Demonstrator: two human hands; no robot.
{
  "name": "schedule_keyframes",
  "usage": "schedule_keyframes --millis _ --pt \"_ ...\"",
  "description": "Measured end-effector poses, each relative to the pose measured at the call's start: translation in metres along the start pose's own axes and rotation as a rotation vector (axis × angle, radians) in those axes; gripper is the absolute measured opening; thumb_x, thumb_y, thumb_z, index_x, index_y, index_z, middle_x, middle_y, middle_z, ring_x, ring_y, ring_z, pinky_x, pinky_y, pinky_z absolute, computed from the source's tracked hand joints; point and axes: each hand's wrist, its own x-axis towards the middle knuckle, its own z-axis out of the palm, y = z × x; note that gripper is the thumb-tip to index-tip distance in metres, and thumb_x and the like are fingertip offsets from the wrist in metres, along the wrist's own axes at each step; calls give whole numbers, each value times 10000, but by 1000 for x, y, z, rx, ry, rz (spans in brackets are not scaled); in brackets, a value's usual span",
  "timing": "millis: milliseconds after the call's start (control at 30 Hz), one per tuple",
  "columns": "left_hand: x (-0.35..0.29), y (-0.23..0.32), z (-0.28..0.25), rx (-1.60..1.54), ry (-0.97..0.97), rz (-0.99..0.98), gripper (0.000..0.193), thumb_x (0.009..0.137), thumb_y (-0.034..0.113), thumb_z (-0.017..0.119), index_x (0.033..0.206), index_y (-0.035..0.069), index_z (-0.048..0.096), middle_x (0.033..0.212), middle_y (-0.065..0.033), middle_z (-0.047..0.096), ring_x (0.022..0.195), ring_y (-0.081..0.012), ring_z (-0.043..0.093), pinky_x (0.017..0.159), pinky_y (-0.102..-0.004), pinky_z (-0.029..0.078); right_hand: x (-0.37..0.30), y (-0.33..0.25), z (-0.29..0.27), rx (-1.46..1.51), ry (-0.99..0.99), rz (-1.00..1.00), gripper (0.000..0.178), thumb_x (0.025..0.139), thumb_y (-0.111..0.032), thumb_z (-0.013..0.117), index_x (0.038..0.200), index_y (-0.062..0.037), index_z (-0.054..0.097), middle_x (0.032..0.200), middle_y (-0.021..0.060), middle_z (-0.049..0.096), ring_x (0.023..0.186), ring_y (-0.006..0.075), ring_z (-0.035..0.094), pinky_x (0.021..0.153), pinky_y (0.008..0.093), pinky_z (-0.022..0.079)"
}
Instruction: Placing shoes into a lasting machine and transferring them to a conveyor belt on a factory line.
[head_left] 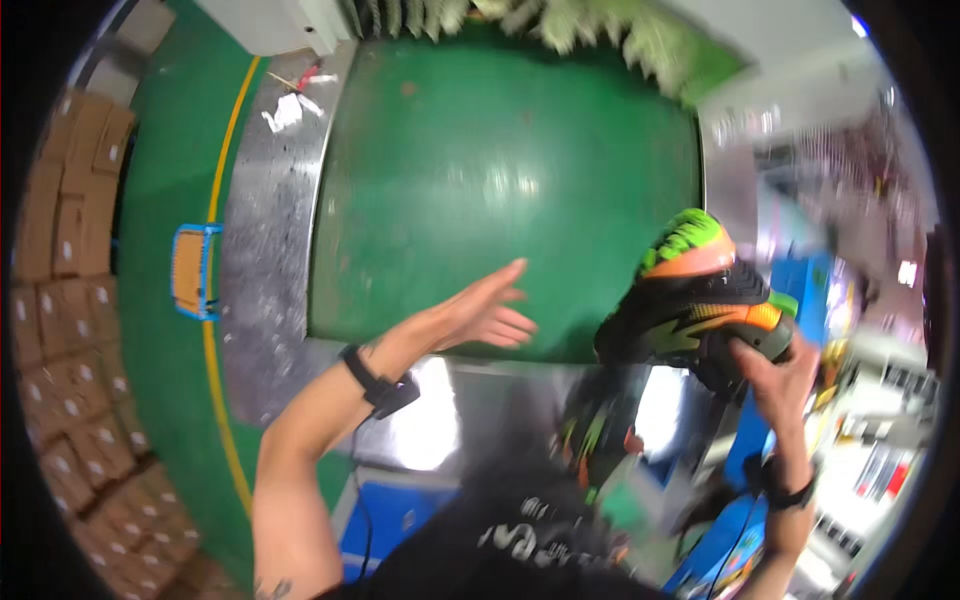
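Note:
My right hand (pixel 780 370), at the right, is closed round the end of a black sneaker (pixel 670 325) with orange and grey parts. Against the far side of that sneaker lies a second sneaker (pixel 695 245) with bright green and orange colouring. Both are held above the right side of a green belt-like surface (pixel 480 190) framed in metal. Over the near edge of the same surface, my left hand (pixel 485 312) is held out with fingers apart and nothing in it. Motion blur hides exactly how my right fingers grip.
Brown cartons (pixel 80 340) are stacked at the far left. A small blue-framed stool (pixel 195 270) stands beside the left metal ledge (pixel 265 240), which bears white scraps (pixel 288 112). Pale fringe strips (pixel 560 25) hang at the far end. More dark footwear (pixel 595 440) is near my body.

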Motion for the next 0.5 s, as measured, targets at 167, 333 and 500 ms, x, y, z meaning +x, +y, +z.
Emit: schedule_keyframes --millis 167,333,500 --pt "21 -63 78 -420 -421 -69 745 920 583 443 1353 -23 437 1251 -217 575 1105 -292 605 934 -424 506 -92 -16 -1 -661 -452 -1056 377 674 -188 690 1006 -27 614 1013 114 675 871 238 674 717 300 554" --pt "-36 -111 95 -220 -115 462 574 768 294 592 1215 -62 537 1053 -181 653 906 -274 669 843 -380 550 -183 78 3 -391 204 -1104 517 754 -117 671 1242 -19 532 1288 189 546 1155 297 571 964 428 484" --pt "-44 -129 214 70 -278 630 825 686 298 641 1366 -82 370 1293 -234 524 1156 -356 558 1009 -446 448 -272 138 30 784 -210 -203 911 776 -321 773 1433 22 244 1451 197 359 1306 307 417 1048 434 378"
